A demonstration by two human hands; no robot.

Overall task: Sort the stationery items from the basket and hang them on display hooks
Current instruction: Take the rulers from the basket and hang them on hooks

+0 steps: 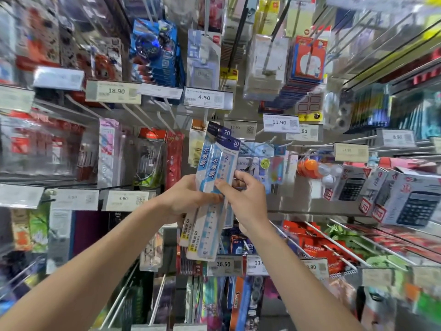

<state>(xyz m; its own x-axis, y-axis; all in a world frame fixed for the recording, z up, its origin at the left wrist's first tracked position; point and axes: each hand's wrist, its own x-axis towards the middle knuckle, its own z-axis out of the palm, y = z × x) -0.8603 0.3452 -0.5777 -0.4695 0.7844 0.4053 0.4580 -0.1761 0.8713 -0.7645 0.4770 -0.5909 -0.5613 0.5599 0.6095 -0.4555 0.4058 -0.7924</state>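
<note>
In the centre of the frame two ruler packs (215,166), each marked 20 cm, are held nearly upright and overlapping, tops tilted slightly to the right, in front of a wall of hanging stationery; the left hand (188,199) comes in from the lower left and its grip is closed round the left edge of both packs near their middle; the right hand (249,198) comes in from the lower right, its grip a narrow pinch of thumb and fingers on the right edge of the front one; the packs touch no hook; white display hooks (321,243) jut out in the lower right of the frame; a price tag (207,98) reading 4.50 sits above the packs; boxed calculators (411,199) hang at the right edge; a tag reading 16.50 (223,264) shows just below the packs' lower ends.
</note>
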